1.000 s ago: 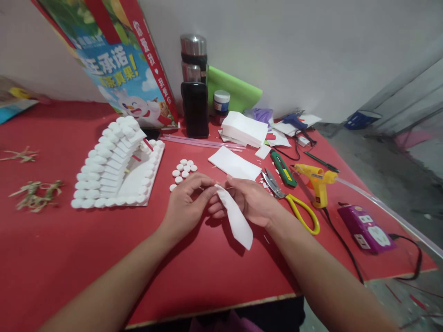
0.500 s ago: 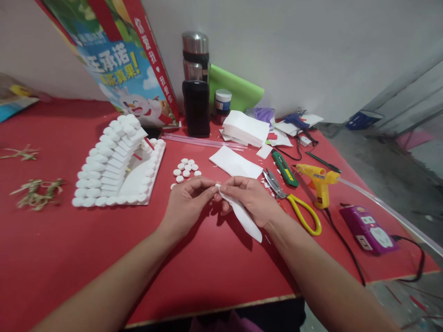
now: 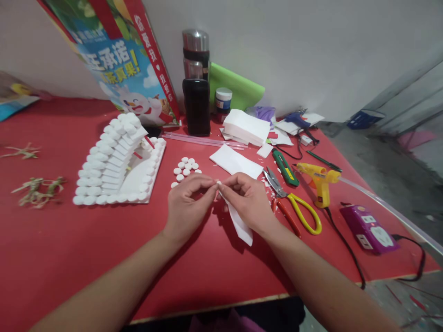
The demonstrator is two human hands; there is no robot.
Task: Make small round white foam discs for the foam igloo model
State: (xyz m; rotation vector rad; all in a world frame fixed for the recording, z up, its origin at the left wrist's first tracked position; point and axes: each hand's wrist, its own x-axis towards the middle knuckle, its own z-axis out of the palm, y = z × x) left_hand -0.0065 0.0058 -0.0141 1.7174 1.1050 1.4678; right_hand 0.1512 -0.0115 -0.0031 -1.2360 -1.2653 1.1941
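Note:
Between my two hands is a strip of white paper or thin foam (image 3: 241, 227), its free end hanging down toward me. My left hand (image 3: 190, 205) pinches the far end, where a small white rolled bit shows at the fingertips. My right hand (image 3: 246, 199) grips the same strip just beside it, thumb and fingers closed. Fingers hide most of the rolled end. Several white round discs (image 3: 187, 172) lie just beyond my left hand. Further left stands a white model with steps (image 3: 116, 161), edged with similar discs.
Right of my hands lie scissors (image 3: 304, 214) with yellow and red handles, a green cutter (image 3: 285, 168), a yellow glue gun (image 3: 320, 182) and a purple power socket (image 3: 368, 229). White sheets (image 3: 236, 162), a black phone-like object (image 3: 196, 108) and a flask (image 3: 195, 46) are behind.
The strip's hanging end has swung left and shows shorter below my right hand. My right hand has shifted slightly, uncovering the scissors' red handle.

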